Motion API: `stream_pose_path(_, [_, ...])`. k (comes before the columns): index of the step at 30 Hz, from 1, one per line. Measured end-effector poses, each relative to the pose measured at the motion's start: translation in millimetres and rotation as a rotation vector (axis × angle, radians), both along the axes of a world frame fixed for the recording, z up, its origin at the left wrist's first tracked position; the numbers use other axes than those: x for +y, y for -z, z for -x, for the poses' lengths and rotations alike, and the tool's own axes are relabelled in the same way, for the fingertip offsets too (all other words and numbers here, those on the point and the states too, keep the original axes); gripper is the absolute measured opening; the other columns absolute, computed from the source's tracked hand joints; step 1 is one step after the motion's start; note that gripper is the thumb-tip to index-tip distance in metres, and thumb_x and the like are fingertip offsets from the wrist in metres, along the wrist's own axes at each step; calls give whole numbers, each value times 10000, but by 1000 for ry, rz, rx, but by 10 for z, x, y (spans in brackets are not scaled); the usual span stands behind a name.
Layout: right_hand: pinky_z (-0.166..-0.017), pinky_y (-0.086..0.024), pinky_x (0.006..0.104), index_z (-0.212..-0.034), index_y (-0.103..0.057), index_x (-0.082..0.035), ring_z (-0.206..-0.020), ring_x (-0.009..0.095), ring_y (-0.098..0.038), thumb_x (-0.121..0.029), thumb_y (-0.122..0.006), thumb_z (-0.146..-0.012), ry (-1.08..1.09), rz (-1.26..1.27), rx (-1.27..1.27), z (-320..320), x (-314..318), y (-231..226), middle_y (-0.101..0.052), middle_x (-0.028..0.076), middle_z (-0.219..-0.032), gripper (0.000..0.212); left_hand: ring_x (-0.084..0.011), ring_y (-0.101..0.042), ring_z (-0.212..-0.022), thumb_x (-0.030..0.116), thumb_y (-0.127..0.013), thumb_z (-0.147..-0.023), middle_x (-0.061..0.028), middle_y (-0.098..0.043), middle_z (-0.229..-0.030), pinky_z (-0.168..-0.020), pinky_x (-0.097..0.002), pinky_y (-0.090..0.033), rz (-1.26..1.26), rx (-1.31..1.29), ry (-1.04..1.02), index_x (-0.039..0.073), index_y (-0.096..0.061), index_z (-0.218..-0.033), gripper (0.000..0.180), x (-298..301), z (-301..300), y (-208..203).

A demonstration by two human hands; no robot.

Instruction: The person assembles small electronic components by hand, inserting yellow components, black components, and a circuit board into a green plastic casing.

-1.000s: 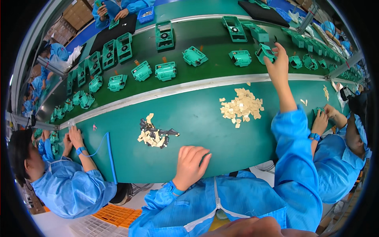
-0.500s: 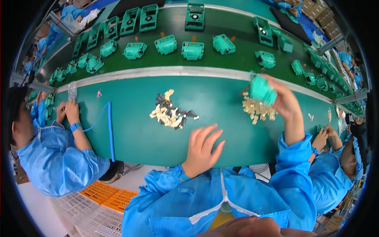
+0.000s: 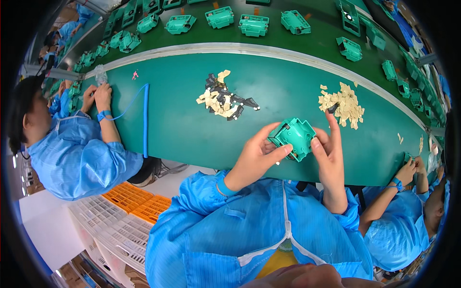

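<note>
A green plastic housing (image 3: 301,138), its hollow side turned up, is held between my two hands just above the near part of the green table. My left hand (image 3: 254,156) grips its left side, thumb over the edge. My right hand (image 3: 330,158) holds the right side with the thumb, its index finger pointing away. Beyond that fingertip lies a pile of beige flat pieces (image 3: 349,108); a small black piece (image 3: 333,109) shows at the fingertip, and I cannot tell whether it is touched. Farther left lies a mixed pile of black and beige parts (image 3: 223,98).
A pale rail (image 3: 230,46) separates the table from a green belt carrying several green housings (image 3: 253,25). A blue tube (image 3: 145,120) lies left, near a co-worker's hands (image 3: 102,96). Another co-worker's hands (image 3: 408,170) are at right. Orange crates (image 3: 129,197) stand lower left.
My right hand has brought the green housing from beside the beige pile near the rail toward me. My left hand, empty before, now grips it too. The view has shifted.
</note>
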State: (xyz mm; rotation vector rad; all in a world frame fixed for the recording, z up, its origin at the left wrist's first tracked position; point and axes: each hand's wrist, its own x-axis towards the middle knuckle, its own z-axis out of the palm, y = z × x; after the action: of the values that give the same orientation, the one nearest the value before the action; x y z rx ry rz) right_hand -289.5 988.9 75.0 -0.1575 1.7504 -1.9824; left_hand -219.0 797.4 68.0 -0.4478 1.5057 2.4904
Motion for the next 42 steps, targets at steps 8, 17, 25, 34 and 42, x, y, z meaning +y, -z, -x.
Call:
stream_pose_path(8, [-902, -492, 296, -1576, -189, -18, -1069, 154, -611, -107, -599, -1021, 62, -87, 67, -37, 149, 23, -637, 157, -1191, 696, -162, -629, -1108, 57, -660, -957, -95, -585, -1291, -904, -300, -528, 70, 103, -41, 11, -486, -1393, 471, 48, 176, -2])
stream_pose_path(17, [-831, -452, 255, -889, -563, -30, -901, 85, -536, -63, -614, -1001, 218, -81, 183, 72, 397, 138, -612, 58, -1049, 128, -362, -623, -1074, 405, -737, -879, -186, -626, -1246, -947, -419, -498, 1045, 513, 665, -4, -618, -1264, 574, -116, 957, -107])
stream_pose_path(25, [-829, -501, 277, -883, -562, -33, -910, 135, -620, -92, -621, -993, 238, -69, -12, 37, 613, 202, -632, 76, -1043, 138, -415, -358, -1426, 196, -869, -729, -188, -339, -1584, -1159, -463, -367, 1132, 521, 628, 56, -407, -1509, 917, -170, 392, -291])
stream_pose_path(34, [-822, -507, 281, -865, -574, -25, -908, 152, -630, -86, -616, -994, 209, -8, -21, 26, 411, 171, -656, 92, -1018, 149, -435, -377, -1425, 149, -875, -725, -227, -277, -1603, -1159, -462, -375, 1120, 415, 469, 32, -253, -1570, 1056, -98, 200, -118])
stream_pose_path(42, [-819, -495, 279, -864, -596, -17, -897, 152, -618, -115, -602, -1009, 172, -83, -34, 25, 584, 195, -654, 88, -1005, 176, -472, -468, -1327, 290, -932, -670, -264, -382, -1524, -1064, -481, -453, 1383, 287, 273, -7, -295, -1537, 1116, 25, 80, -354])
